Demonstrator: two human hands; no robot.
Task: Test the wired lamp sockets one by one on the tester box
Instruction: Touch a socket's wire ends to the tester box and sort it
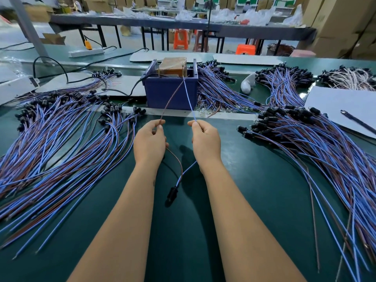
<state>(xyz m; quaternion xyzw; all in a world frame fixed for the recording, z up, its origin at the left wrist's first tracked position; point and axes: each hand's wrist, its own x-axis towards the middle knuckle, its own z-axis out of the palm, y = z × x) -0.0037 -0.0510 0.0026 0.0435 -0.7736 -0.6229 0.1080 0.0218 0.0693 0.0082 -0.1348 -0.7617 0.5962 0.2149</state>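
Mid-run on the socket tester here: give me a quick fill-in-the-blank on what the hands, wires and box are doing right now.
1. The left hand pinches the ______ wire.
2. The right hand pinches the ______ wire.
3. Both wires run up to the tester inside the ______ box.
4. The black socket hangs ______ the two forearms.

Missing words: brown; blue; blue; between

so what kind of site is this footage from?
Most likely a small factory assembly and test line: heaps of wired lamp sockets on a green bench, a blue tester box, more worktables and stacked cartons behind.
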